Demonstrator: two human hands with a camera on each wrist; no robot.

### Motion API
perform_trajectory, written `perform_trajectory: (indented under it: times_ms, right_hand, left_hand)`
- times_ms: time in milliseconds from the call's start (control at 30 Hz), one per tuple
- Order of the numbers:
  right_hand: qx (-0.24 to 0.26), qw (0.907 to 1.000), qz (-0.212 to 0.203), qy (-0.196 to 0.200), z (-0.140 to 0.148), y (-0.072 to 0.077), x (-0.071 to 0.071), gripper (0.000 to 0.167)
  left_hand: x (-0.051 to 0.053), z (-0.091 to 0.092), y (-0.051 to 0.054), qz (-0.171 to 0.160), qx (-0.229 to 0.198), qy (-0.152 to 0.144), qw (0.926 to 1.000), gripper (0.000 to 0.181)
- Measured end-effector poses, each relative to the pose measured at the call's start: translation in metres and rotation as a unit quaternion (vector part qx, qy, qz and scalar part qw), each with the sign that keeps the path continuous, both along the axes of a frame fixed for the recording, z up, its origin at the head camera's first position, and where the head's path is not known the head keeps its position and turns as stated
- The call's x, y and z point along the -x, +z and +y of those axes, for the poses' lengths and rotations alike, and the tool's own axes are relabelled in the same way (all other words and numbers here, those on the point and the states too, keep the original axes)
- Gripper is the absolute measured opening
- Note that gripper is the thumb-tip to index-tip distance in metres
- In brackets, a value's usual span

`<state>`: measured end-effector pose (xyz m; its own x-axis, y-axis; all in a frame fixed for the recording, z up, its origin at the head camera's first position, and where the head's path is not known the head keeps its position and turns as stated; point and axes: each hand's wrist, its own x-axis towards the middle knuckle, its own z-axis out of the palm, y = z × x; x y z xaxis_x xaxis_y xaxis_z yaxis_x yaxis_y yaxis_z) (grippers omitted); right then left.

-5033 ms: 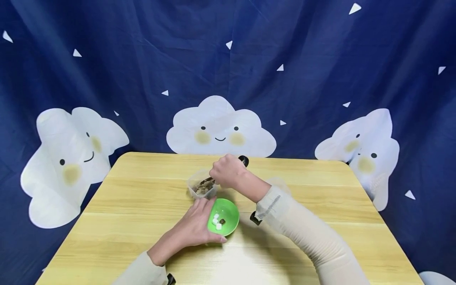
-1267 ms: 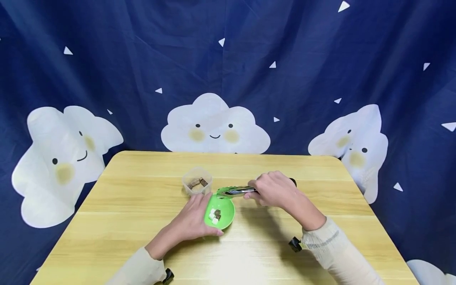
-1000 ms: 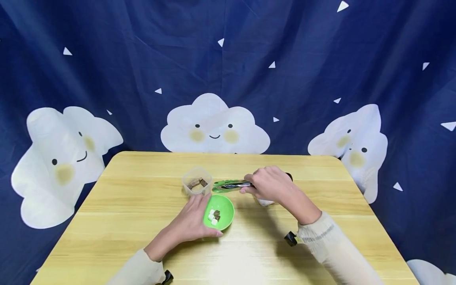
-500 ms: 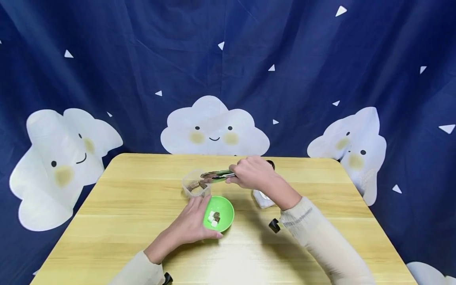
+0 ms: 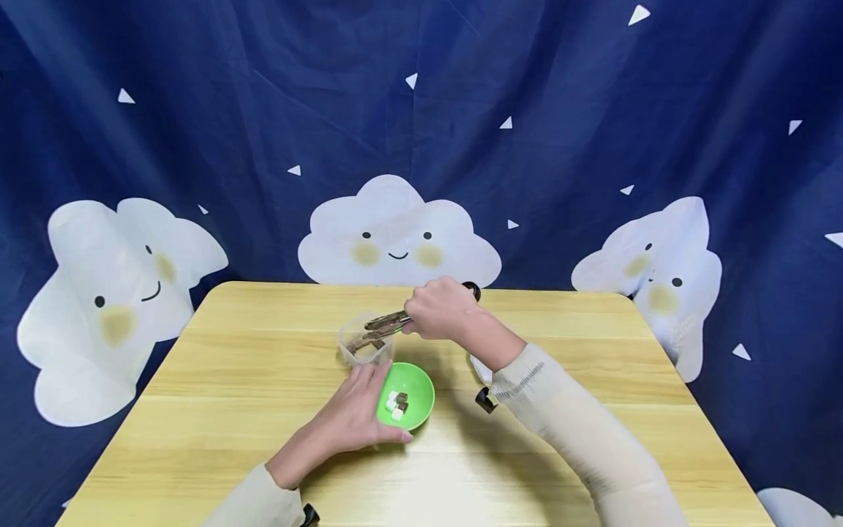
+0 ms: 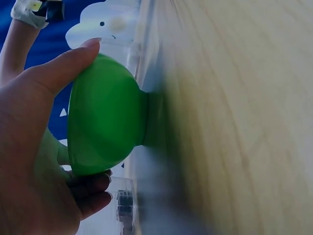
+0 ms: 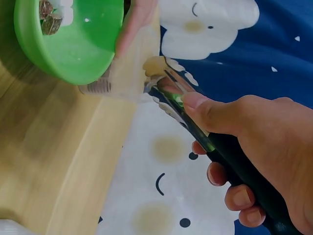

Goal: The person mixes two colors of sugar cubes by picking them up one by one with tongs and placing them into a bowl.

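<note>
My left hand (image 5: 349, 413) grips a green bowl (image 5: 419, 384), thumb at the near side and fingers at the far side. Several small white cubes (image 5: 397, 414) and two brown cubes (image 5: 402, 399) lie in it. In the left wrist view the bowl (image 6: 105, 117) stands on its foot. My right hand (image 5: 443, 311) holds metal tongs (image 5: 388, 320) with a black handle (image 7: 244, 169). The tong tips hang at the clear plastic container (image 5: 344, 344), which holds several brown cubes (image 5: 378, 344). Whether a cube is between the tips, I cannot tell.
A whitish container (image 5: 483, 369) stands on the wooden table (image 5: 263, 380) to the right, mostly hidden under the right forearm. A blue curtain (image 5: 553, 168) with white clouds hangs behind the table's far edge.
Over the last second or so, the tongs have moved left from above the bowl to the clear container. Five seconds ago the bowl showed one brown cube; now two. The left hand keeps its grip.
</note>
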<state>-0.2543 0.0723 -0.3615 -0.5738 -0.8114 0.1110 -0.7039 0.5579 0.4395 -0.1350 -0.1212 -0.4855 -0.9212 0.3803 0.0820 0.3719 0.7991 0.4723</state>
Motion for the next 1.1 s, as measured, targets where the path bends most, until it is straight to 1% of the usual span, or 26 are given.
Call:
perform_trajectory:
  times_ms: [100,267,367,533,667,833,1100]
  right_hand:
    - [-0.012,0.9999,0.002,0.002,-0.007,0.001,0.001,0.049]
    - [-0.062,0.9979,0.017,0.001,-0.020,-0.001,0.003,0.040]
    - [-0.087,0.9955,0.035,0.012,-0.026,-0.004,0.002,0.035]
    - [-0.113,0.9903,0.073,0.035,-0.035,-0.011,0.001,0.032]
    - [-0.123,0.9866,0.097,0.046,-0.041,-0.017,0.001,0.033]
    - [-0.134,0.9833,0.111,0.053,-0.046,-0.024,0.001,0.029]
    - [-0.132,0.9826,0.123,0.043,-0.051,-0.026,-0.001,0.034]
  left_hand:
    - [0.000,0.000,0.001,-0.001,0.001,0.002,1.0000,0.137]
    - [-0.001,-0.001,0.003,-0.005,-0.002,0.001,1.0000,0.134]
    - [-0.001,-0.001,0.003,-0.008,-0.003,0.000,1.0000,0.132]
    - [-0.001,-0.001,0.003,-0.016,0.000,0.005,0.9999,0.132]
    - [-0.001,-0.001,0.003,-0.020,-0.001,0.004,0.9998,0.132]
    - [-0.002,-0.001,0.002,-0.017,0.001,0.001,0.9999,0.131]
    - [-0.002,-0.001,0.003,-0.014,0.009,0.000,0.9999,0.131]
